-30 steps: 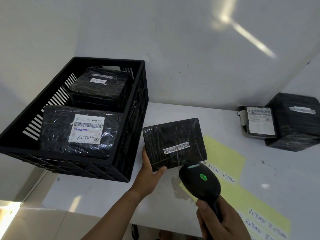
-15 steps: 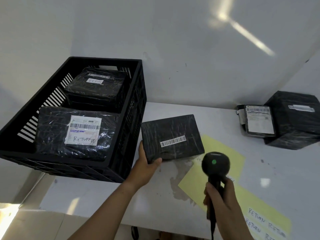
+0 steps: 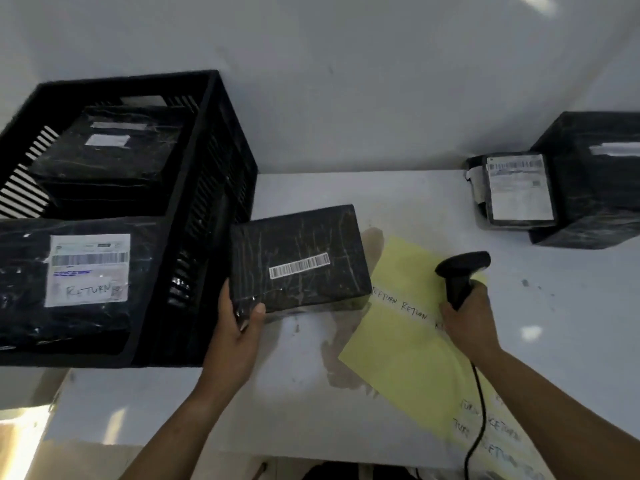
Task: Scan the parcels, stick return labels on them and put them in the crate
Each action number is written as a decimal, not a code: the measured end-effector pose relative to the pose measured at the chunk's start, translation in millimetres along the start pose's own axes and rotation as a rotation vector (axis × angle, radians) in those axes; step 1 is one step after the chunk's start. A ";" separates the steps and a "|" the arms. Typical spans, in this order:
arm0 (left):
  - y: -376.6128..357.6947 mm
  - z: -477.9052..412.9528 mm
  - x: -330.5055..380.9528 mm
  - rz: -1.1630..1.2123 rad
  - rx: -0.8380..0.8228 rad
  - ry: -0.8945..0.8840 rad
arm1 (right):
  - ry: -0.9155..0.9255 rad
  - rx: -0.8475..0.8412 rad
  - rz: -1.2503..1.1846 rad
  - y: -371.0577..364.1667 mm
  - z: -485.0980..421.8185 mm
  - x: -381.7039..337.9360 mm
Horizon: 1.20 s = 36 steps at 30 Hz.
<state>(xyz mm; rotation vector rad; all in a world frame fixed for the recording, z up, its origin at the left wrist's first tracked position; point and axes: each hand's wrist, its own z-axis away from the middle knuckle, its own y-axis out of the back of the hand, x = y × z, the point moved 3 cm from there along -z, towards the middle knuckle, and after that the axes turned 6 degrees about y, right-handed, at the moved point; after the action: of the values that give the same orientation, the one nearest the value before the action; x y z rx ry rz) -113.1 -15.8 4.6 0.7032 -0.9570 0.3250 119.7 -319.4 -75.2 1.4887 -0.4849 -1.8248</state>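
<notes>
Two RETURN-labelled parcels [image 3: 86,271] lie in the black slatted plastic crate [image 3: 207,168], while the left hand [image 3: 235,327] grasps the near corner of a flat, glossy black film-wrapped parcel [image 3: 298,258] that shows only a white barcode strip [image 3: 299,266], the right hand [image 3: 467,317] clenches the black handheld scanner [image 3: 460,271] over the yellow sheet of return labels [image 3: 408,341], and two more wrapped parcels [image 3: 519,192] wait beyond those fingers.

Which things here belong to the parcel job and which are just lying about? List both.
Job in hand:
left hand, holding the barcoded parcel
right hand, gripping the scanner
yellow sheet of RETURN labels
black crate, with a near parcel and a far parcel inside
small parcel and large parcel, far right

Lying about:
brown stain on the white table
</notes>
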 end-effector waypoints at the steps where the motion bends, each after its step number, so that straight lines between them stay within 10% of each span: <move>1: -2.0 -0.4 1.5 0.004 0.029 0.000 | 0.008 0.009 0.033 0.3 -5.6 7.7; 12: -18.9 43.9 10.2 -0.011 0.456 -0.219 | 0.287 0.202 0.242 4.8 10.4 2.3; 16: -87.0 76.8 -10.1 -0.224 0.158 -0.422 | 0.713 0.089 0.187 -15.7 24.3 -28.4; 21: -179.5 41.9 -30.4 -0.554 -0.158 -0.552 | 0.793 -0.266 0.347 -79.4 -4.8 -3.2; 36: -210.6 -4.2 -77.0 -0.726 -0.064 -0.634 | 0.989 -0.160 0.252 -81.0 -4.4 11.8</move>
<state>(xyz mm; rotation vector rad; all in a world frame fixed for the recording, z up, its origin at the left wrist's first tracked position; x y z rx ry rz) -38.1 -164.3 -145.7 1.0683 -1.2180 -0.6010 99.3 -273.1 -139.7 1.8765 -0.0210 -0.7482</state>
